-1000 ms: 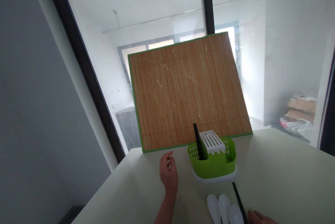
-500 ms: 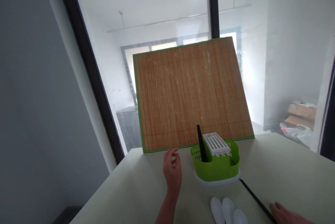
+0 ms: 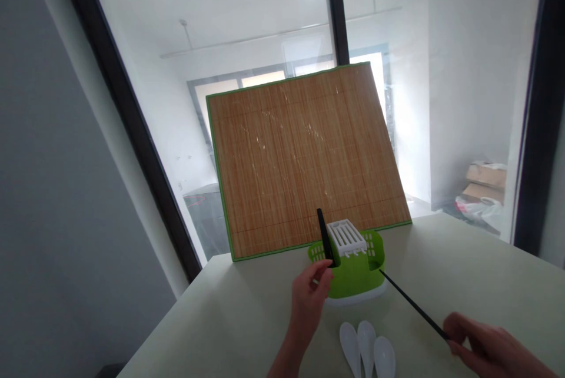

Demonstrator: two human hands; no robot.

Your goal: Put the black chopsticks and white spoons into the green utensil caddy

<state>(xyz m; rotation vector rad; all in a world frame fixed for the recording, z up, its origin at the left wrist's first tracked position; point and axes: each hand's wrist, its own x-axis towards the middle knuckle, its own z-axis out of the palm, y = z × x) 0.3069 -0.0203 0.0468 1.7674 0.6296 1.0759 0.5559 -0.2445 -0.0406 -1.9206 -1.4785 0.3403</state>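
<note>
A green plastic cutlery holder (image 3: 353, 278) with a white base and a white slotted rack (image 3: 346, 236) on top stands on the table. Black chopsticks (image 3: 323, 231) lean upright in its left compartment. My left hand (image 3: 311, 289) is at the holder's front left rim, thumb and forefinger closed together over its edge. In my right hand (image 3: 479, 340), at the lower right, one end of a black chopstick (image 3: 412, 304) is pinched; its far tip reaches the holder's right front side. Three white spoons (image 3: 366, 342) lie in front of the holder, their handles cut off by the frame.
A bamboo mat (image 3: 304, 160) with green edging leans against the glass behind the holder. The pale table (image 3: 212, 319) ends at a dark window frame (image 3: 132, 131) on the left. Beyond the glass, cardboard boxes (image 3: 485, 181) sit at the right.
My left hand has moved right to the holder's rim. My right hand has come further into view and lifted the chopstick off the table. The view has shifted slightly right.
</note>
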